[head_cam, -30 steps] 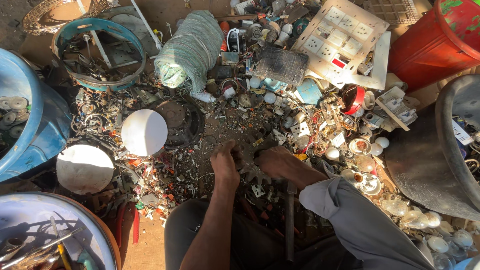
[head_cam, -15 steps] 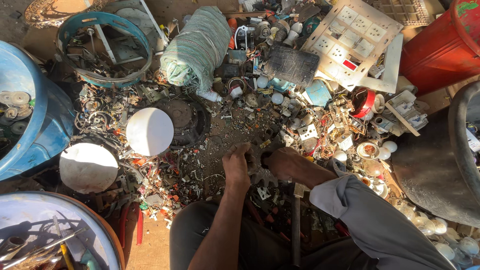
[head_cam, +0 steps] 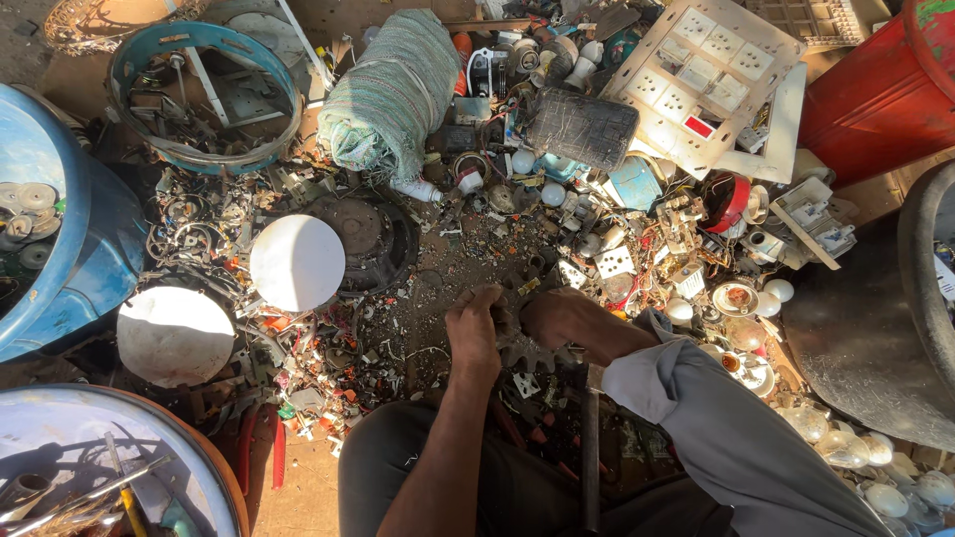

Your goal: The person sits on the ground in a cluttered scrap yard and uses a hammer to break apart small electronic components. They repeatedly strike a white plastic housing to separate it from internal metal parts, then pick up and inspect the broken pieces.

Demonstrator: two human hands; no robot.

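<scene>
Both hands have drawn closer together: left hand (head_cam: pixel 476 328) and right hand (head_cam: pixel 557 316) grip one small scrap part (head_cam: pixel 512 316), so the dismantling continues.

Free: bare gritty ground (head_cam: pixel 448 268) ahead of left hand (head_cam: pixel 476 333) and right hand (head_cam: pixel 552 316) | Blocked left: white domes (head_cam: pixel 296 262) | Right: switch parts (head_cam: pixel 686 259) | Far: cloth roll (head_cam: pixel 393 94)

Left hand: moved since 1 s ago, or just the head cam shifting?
Cannot tell. The left hand sits as far from the white dome as before; both slid together in frame, so the camera shifted.
</scene>
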